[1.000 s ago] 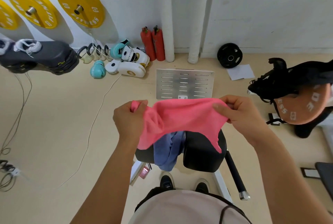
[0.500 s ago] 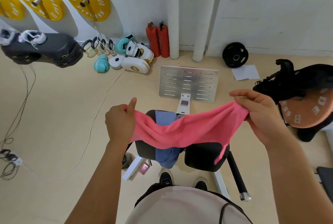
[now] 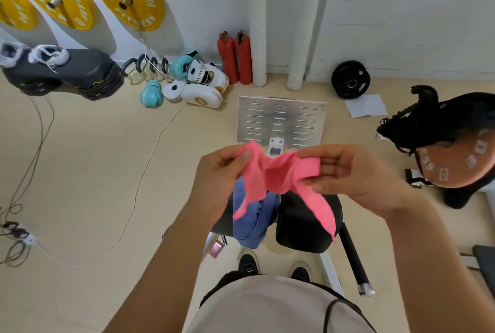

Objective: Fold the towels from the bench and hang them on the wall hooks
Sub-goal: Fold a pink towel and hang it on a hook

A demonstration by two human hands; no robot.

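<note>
pink towel [image 3: 278,177]: soft matt cloth in your hands | blue towel [image 3: 254,215]: matt cloth | bench pads [image 3: 305,223]: smooth black vinyl, slight sheen | slotted plate [image 3: 281,121] at 12 o'clock: brushed metal

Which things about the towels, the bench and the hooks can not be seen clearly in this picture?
- Wall hooks: none show in the head view, so where the towels go cannot be told.
- Blue towel: its upper part is hidden behind the pink towel and the left hand.
- Bench: partly covered by both towels and the right hand.
- Pink towel's fold: bunched between the hands, so layers cannot be counted.
</note>
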